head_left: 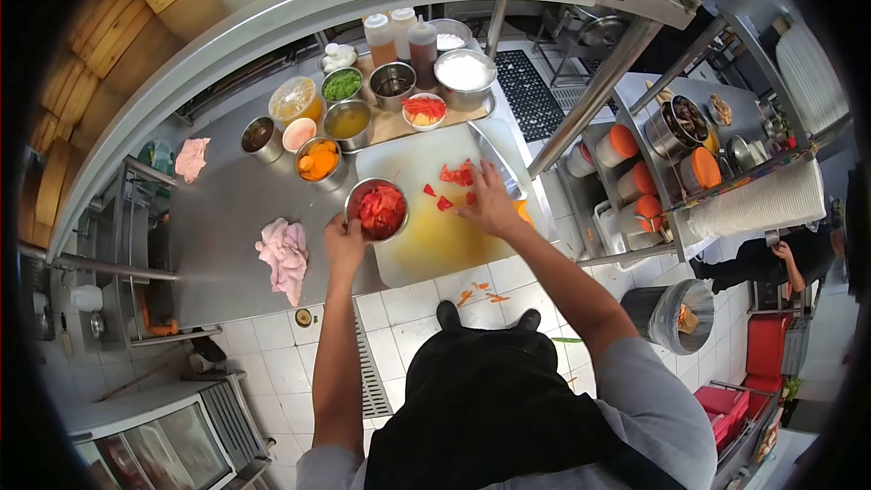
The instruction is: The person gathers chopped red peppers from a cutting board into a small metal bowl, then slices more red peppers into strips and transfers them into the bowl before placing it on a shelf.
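The left hand clamps the round steel bowl of red chopped pieces at the white cutting board's nine o'clock edge; the right hand, spread flat on loose red pieces at twelve, should sweep low.

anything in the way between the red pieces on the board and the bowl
Nothing visible does. Between the red pieces by the right hand and the bowl in the left hand lies only bare cutting board with two stray bits.
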Demonstrator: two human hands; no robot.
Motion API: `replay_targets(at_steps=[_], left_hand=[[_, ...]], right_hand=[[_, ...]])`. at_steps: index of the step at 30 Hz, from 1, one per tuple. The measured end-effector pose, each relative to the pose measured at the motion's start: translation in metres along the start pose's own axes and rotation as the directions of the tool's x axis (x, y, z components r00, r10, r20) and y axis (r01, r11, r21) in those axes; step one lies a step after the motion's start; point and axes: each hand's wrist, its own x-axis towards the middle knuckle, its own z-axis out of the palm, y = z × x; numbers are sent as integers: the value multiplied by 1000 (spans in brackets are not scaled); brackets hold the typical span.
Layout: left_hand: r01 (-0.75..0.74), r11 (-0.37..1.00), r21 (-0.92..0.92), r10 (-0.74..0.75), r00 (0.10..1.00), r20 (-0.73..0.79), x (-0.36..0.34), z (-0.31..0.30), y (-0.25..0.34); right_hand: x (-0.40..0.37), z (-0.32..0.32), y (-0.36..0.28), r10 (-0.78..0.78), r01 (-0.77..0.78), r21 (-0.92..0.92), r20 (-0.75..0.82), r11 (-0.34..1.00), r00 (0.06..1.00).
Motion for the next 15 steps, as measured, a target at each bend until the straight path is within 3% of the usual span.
replay_targets(at_steps=[2, 4, 8, 10, 12, 15], left_hand=[[-161, 973, 168, 164, 987, 0, -33, -21, 18], [-324, 928, 185, 322, 946, 40, -71, -33, 20], [-52, 952, 302, -21, 972, 234, -153, -22, 20], [-15, 959, 283, -88, 933, 350, -178, -1, -12], [34, 959, 283, -158, 889, 429, -195, 24, -38], [-47, 958, 283, -116, 839, 531, -201, 63, -59]], right_hand=[[1, 20, -3, -8, 6, -56, -33, 998, 999], [10, 37, -8, -22, 13, -74, -131, 997, 991], [22, 40, -34, -44, 44, -7, -93, 999, 995], [28, 38, -35, -34, 39, 30, -155, 999, 987], [31, 39, -36, -48, 46, -19, -121, 999, 992], [35, 45, -37, -80, 78, -21, -118, 997, 990]])
